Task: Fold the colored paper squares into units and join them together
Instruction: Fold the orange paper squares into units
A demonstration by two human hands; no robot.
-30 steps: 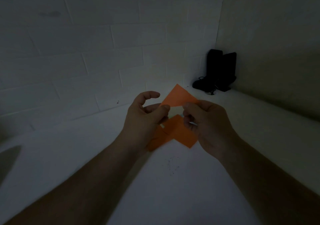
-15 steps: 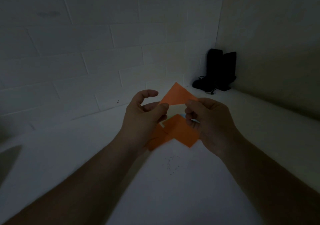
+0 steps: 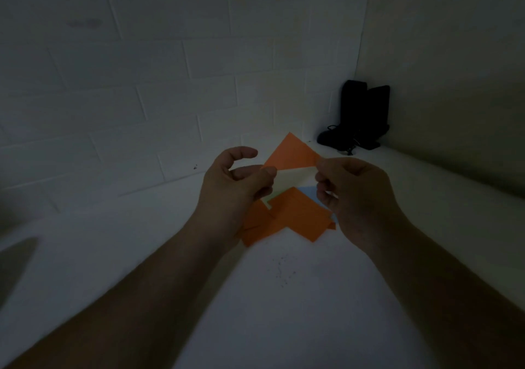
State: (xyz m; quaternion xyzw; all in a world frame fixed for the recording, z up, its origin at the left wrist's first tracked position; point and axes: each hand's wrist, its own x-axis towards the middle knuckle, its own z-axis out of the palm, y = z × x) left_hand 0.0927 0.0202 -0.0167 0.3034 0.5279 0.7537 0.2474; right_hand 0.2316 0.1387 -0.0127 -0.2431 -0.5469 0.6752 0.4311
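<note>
Hands meet above a pale surface (image 3: pixel 284 312) in dim light, both raised in front of the person. The left hand (image 3: pixel 233 184) pinches the left corner of a folded orange paper triangle (image 3: pixel 292 154) between thumb and a finger, while its index finger arches free above. The right hand (image 3: pixel 355 192) pinches the triangle's right corner, its other fingers curled in toward the palm. So each grip is closed on the same piece, one at either end, and the triangle hangs between them with its point up and its long edge level. Below that edge a pale cream paper (image 3: pixel 295 179) shows in the gap between the hands; whether it belongs to the held piece or lies on the surface cannot be told. Underneath, on the surface, lie several more orange papers (image 3: pixel 295 218), overlapping one another in a rough arrow shape, partly hidden behind both hands. A corner of light blue paper (image 3: pixel 308 192) peeks out just above them, beside the right hand's fingers. In the far corner, where a white brick wall (image 3: pixel 142 84) meets a plain wall, stand dark objects (image 3: pixel 360 115) with a thin cord trailing at their base; what they are is too dark to tell.
</note>
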